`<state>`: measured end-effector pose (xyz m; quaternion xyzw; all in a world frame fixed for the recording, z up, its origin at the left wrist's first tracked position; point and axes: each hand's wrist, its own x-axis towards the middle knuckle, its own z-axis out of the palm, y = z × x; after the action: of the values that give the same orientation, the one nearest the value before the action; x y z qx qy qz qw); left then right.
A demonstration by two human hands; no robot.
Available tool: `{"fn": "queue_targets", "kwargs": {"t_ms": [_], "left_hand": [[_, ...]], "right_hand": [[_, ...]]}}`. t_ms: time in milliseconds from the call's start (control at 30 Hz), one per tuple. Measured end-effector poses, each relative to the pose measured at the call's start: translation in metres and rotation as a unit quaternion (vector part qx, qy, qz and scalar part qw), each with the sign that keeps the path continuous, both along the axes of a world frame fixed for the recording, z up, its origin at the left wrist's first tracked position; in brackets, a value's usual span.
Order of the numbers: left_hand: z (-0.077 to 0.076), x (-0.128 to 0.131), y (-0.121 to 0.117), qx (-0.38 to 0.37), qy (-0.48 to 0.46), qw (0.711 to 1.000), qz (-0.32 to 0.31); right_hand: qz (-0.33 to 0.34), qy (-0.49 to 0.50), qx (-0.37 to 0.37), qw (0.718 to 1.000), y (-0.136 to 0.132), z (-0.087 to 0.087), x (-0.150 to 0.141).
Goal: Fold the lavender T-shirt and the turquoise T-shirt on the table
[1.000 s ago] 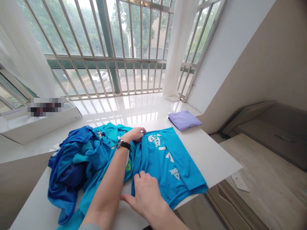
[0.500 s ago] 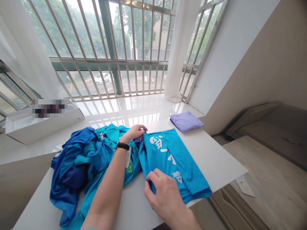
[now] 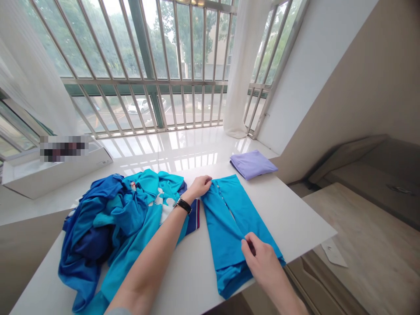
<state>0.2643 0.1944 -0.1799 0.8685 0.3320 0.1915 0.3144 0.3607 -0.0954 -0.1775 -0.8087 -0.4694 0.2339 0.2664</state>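
Observation:
A bright blue shirt [image 3: 226,227] lies on the white tabletop, its left side folded over so only slivers of the white print show. My left hand [image 3: 200,186], with a black band at the wrist, pinches its far left corner. Near the shirt's front edge, my right hand [image 3: 260,256] has thumb and fingers closed on the folded-over flap. Left of the shirt lies a loose heap of blue and turquoise clothes [image 3: 131,227], partly covered by my left forearm. A folded lavender garment [image 3: 254,164] sits beyond the shirt to the right.
A white box [image 3: 59,168] with blurred contents stands at the far left. Barred windows [image 3: 190,100] and a white curtain [image 3: 238,87] rise behind the ledge. The white table [image 3: 305,227] ends at the right, above a lower marbled surface [image 3: 370,227].
The shirt's left side has been brought over to the right, covering most of the white print. My right hand moved right with the edge; my left hand shifted slightly right at the far corner.

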Motion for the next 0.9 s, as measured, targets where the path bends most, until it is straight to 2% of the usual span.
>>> {"fn": "queue_targets", "kwargs": {"t_ms": [267, 567, 767, 900], "left_hand": [[-0.005, 0.001, 0.005, 0.076, 0.059, 0.995, -0.035], [-0.003, 0.018, 0.025, 0.092, 0.098, 0.989, -0.065], [-0.004, 0.017, 0.022, 0.096, 0.07, 0.992, -0.044], [-0.007, 0.016, 0.023, 0.092, 0.037, 0.995, -0.006]], "right_hand": [[0.006, -0.023, -0.006, 1.0, -0.001, 0.0, 0.0], [0.025, -0.044, 0.023, 0.998, -0.004, -0.005, 0.005], [0.031, -0.061, 0.034, 0.997, -0.005, -0.009, 0.006], [0.04, -0.087, 0.024, 0.995, -0.005, -0.01, 0.005]]}}
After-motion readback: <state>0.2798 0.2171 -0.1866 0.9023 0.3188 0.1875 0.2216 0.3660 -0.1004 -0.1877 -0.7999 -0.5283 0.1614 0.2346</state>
